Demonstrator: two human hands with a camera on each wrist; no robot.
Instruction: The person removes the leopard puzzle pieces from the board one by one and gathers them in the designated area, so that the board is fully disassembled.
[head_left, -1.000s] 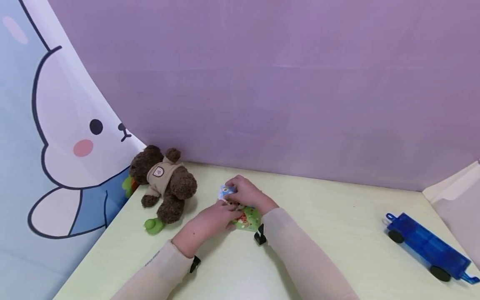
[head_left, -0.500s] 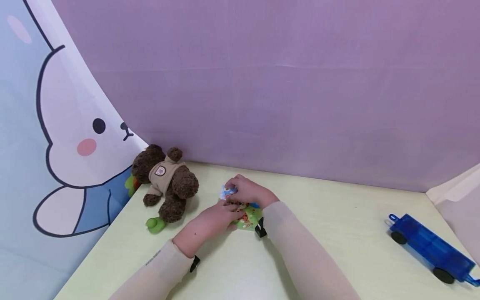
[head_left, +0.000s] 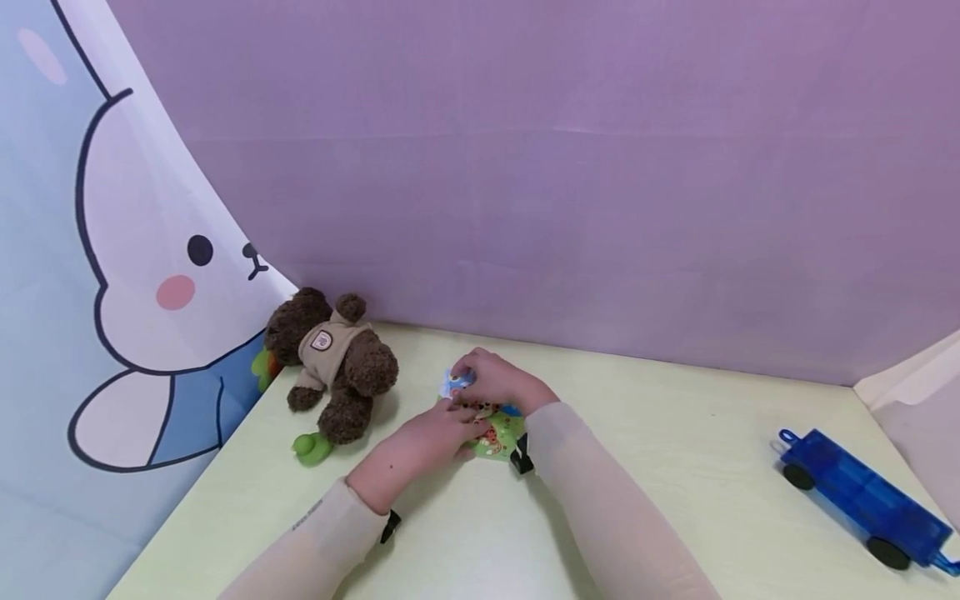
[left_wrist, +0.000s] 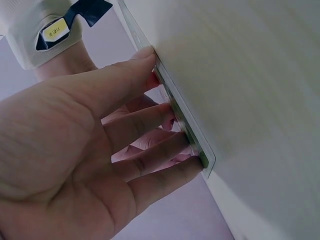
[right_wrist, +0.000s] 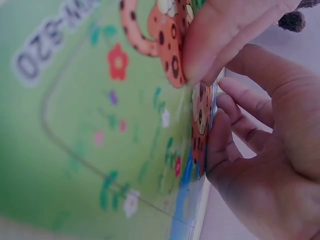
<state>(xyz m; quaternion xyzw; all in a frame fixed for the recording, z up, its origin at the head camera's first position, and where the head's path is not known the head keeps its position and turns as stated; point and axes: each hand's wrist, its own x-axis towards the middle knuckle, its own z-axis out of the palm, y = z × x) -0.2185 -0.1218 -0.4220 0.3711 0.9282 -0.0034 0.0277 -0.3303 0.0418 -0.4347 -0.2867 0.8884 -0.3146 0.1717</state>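
Note:
A green puzzle board with a spotted orange animal and flowers lies on the table under both hands. My left hand rests its fairly straight fingers on the board; in the left wrist view its fingertips touch along the thin edge. My right hand is over the far left corner, thumb and fingers bent around a small blue puzzle piece. In the right wrist view, the right thumb is right at the spotted animal's picture. The fingers hide much of the board.
A brown teddy bear in a beige shirt lies at the back left, with a green toy duck beside its foot. A blue toy trailer with black wheels stands at the right. A purple cloth hangs behind the table.
The right hand's fingers have shifted slightly at the far left corner, with more blue showing between them. The left hand stays in place. The whole view has moved a little.

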